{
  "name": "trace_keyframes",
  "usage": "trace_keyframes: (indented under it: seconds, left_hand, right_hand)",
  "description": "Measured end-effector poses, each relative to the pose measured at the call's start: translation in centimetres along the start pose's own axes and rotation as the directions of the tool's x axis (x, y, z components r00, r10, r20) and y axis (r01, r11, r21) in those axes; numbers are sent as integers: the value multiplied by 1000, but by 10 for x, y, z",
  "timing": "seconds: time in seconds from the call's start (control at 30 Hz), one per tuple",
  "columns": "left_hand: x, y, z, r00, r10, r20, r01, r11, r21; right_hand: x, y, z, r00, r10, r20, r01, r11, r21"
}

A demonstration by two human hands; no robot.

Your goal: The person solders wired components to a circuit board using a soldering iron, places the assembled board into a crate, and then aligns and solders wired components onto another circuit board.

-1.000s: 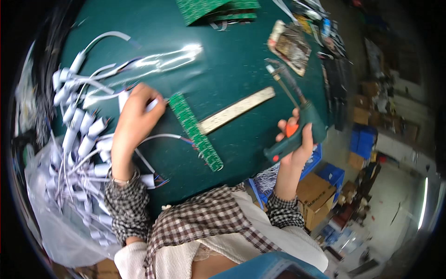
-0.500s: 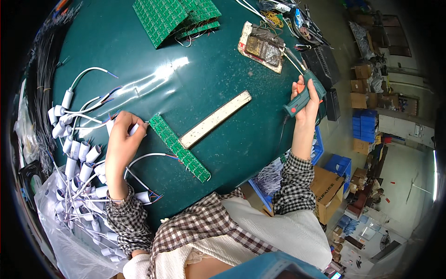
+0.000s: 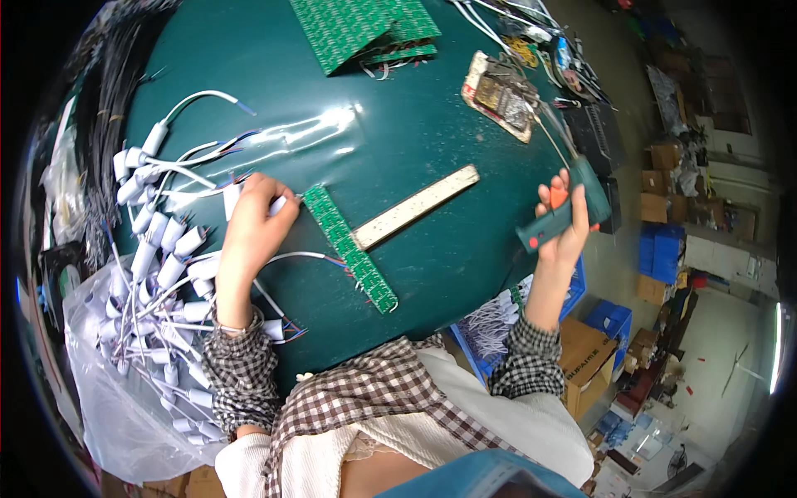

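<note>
My left hand (image 3: 256, 224) is closed around a white lamp socket (image 3: 232, 202), mostly hidden by the fingers, at the upper end of a narrow green circuit board strip (image 3: 347, 246). One white cable runs to the strip's middle, where coloured wires meet it. A speckled white bar (image 3: 419, 206) extends from the strip toward the upper right. My right hand (image 3: 564, 217) grips a green soldering gun (image 3: 586, 192) with an orange trigger. The gun's long tip points up and left toward a dirty soldering tray (image 3: 502, 98) with a dark block on it.
Many white lamp sockets with cables (image 3: 170, 236) heap at the left, partly on a clear plastic bag (image 3: 124, 423). Stacked green circuit panels (image 3: 349, 33) lie at the back. A blue crate (image 3: 573, 286) of white cables stands by my right forearm, beside a cardboard box (image 3: 585, 353).
The whole view has shifted, so the table things sit further right, the back ones higher. Both hands keep their grips; the soldering gun's tip stays by the tray.
</note>
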State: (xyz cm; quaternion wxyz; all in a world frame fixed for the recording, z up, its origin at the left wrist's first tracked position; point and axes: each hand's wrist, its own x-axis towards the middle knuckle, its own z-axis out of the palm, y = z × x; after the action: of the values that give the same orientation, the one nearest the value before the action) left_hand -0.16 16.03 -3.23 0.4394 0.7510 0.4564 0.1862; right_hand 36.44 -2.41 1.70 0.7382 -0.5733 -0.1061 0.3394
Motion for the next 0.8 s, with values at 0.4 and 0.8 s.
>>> trace_keyframes:
  seconds: [0.4, 0.8]
  left_hand:
    - [-23, 24, 1, 947, 134, -292, -118, 990, 72]
    - [16, -26, -57, 708, -214, -673, 424, 891, 162]
  right_hand:
    - [-76, 29, 51, 885, 189, 426, -261, 958, 117]
    - [-80, 39, 68, 815, 244, 525, -317, 947, 51]
